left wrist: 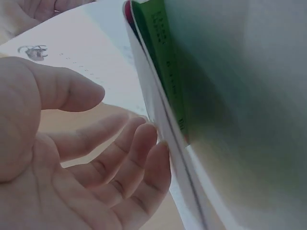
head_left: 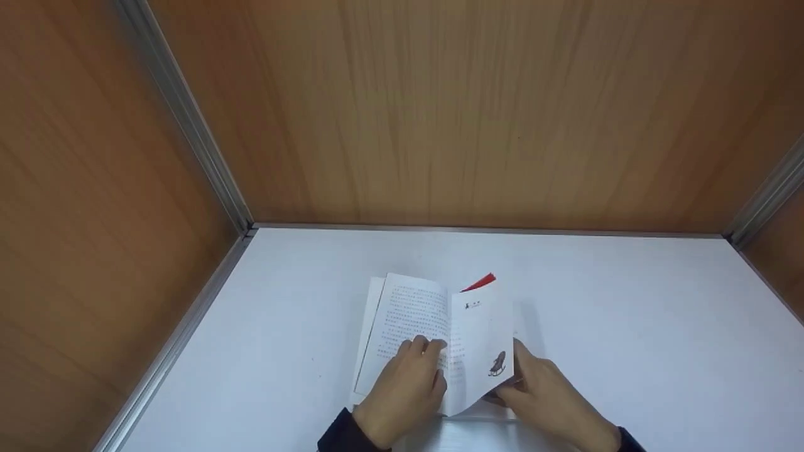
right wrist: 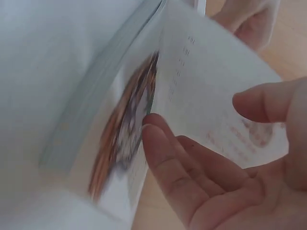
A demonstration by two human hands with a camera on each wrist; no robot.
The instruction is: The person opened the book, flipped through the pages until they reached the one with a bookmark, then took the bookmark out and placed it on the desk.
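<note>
Small paperback book [head_left: 433, 333] lying open on the white table, sitting around 6 o'clock near the front edge. Left page is all text; right page stands lifted, little drawing at its bottom corner.

The book [head_left: 433, 339] under my hands is matt white paper, its pages printed in fine grey text, with a smoother red cover [head_left: 480, 282] edge showing behind. It lies on a smooth, matt white tabletop [head_left: 628, 314]. Around me stand walls [head_left: 440, 113] of wood-grain panel with a soft sheen, joined by brushed metal strips [head_left: 188, 119].
</note>
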